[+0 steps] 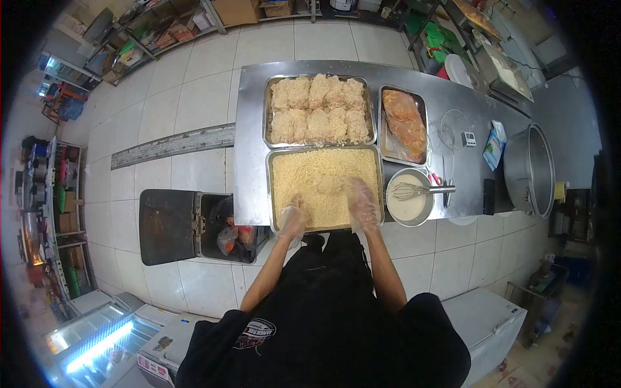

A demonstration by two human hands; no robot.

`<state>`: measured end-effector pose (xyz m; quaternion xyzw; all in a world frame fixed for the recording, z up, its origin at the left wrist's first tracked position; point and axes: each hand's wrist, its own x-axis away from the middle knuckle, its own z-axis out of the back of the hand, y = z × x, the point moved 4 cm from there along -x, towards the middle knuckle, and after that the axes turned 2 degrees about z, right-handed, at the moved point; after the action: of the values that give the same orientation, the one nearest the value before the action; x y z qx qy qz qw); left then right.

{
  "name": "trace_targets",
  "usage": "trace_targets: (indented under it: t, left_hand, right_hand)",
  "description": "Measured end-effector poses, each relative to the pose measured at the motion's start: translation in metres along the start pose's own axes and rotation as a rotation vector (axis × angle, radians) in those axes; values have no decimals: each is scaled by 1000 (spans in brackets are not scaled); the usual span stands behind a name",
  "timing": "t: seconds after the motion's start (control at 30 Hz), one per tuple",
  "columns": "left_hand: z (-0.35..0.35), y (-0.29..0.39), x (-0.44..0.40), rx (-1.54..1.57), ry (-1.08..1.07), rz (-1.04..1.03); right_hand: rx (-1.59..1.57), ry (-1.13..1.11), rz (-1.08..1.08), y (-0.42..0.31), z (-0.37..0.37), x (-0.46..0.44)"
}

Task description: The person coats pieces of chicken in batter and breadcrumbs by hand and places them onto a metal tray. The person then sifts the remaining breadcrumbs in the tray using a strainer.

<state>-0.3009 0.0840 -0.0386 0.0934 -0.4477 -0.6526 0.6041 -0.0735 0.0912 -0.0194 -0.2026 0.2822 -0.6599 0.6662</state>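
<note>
My left hand (293, 218), in a clear plastic glove, is at the near left of a metal tray of pale breadcrumbs (301, 165). Its fingers reach into the crumbs, loosely apart and holding nothing I can see. A crumb-covered piece (328, 184), seemingly meat, lies in the middle of this tray. My right hand (364, 205), gloved the same way, is by the piece's right end with fingers stretched out; whether they touch it is unclear. Directly behind is a second tray (266, 132) with rows of crumb-coated pieces (317, 110).
Right of the trays, a smaller tray (424, 126) holds raw marinated meat (405, 123). In front of it, a bowl of batter (404, 208) has a whisk (414, 190) in it. A large pot (530, 171) stands far right. An open bin (226, 226) is left of the table.
</note>
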Motion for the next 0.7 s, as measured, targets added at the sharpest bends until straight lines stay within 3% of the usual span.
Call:
trace_targets:
  t: [0.03, 0.07, 0.13, 0.17, 0.2, 0.23, 0.3, 0.37, 0.43, 0.47, 0.5, 0.57, 0.6, 0.67, 0.7]
  left_hand:
    - [-10, -10, -2, 444, -20, 140]
    - [-22, -19, -2, 889, -40, 280]
    - [-30, -25, -16, 886, -140, 370]
    - [-39, -26, -18, 883, -192, 414]
    - [-49, -29, -20, 878, -244, 456]
    - [-53, -27, -22, 1156, -44, 323]
    - [-47, -36, -21, 1411, 169, 179]
    - [-38, -49, -15, 1117, 96, 160]
    - [-61, -61, -17, 1197, 21, 229]
    - [-72, -63, -24, 1241, -12, 258]
    - [-79, -60, -30, 1285, -45, 289]
    - [-56, -30, -29, 824, 148, 24]
    - [-51, -23, -25, 819, 148, 26]
    - [-37, -3, -12, 326, 391, -140]
    - [-36, 10, -14, 327, 385, -148]
  right_hand:
    - [71, -8, -161, 18, -9, 13]
    - [73, -18, -157, 27, -28, 26]
    - [-69, -132, -431, 44, -64, 46]
    - [-65, -135, -429, 45, -70, 50]
    - [-439, -68, -429, 39, -74, 50]
    - [-816, 1, -418, 32, -73, 48]
    - [-974, 40, -516, 26, -62, 54]
    - [-1134, 87, -623, 26, -66, 60]
    - [-1279, -178, -766, 41, -96, 65]
    - [-1275, -174, -758, 44, -100, 60]
    - [-1217, -12, -611, 34, -95, 51]
    - [-1158, 142, -469, 19, -75, 45]
    - [-1153, 71, -599, 18, -66, 47]
    - [-1144, 9, -734, 29, -81, 58]
    - [-1044, 30, -501, 50, -107, 59]
